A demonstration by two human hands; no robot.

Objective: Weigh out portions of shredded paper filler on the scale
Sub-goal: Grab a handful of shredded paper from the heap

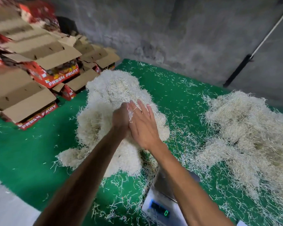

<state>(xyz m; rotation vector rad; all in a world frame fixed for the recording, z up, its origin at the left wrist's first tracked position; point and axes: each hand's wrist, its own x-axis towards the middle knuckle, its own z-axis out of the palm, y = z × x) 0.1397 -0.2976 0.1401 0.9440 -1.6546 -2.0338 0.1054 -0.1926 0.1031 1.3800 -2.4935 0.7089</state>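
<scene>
Head view, looking down on a green mat (31,154) strewn with loose paper strands. Both arms reach forward to the central heap of shredded paper filler (114,93), a pale mound lying on the mat in the middle of the scene. The left hand (121,119) is seen from the back, pressed into the heap; its fingers are buried in the strands, so their position cannot be told. The right hand (141,123) lies just beside it, touching it, palm down on the heap with fingers straight and slightly spread; a few strands cling to them. A second, larger mass of filler (252,128) lies at the right, well apart from the hands. The scale (160,207) sits at the near edge, beneath the right forearm, its display reading 0. Flattened cartons marked FRESH FRUIT (39,66) are stacked at the far left against a grey wall (170,30).
</scene>
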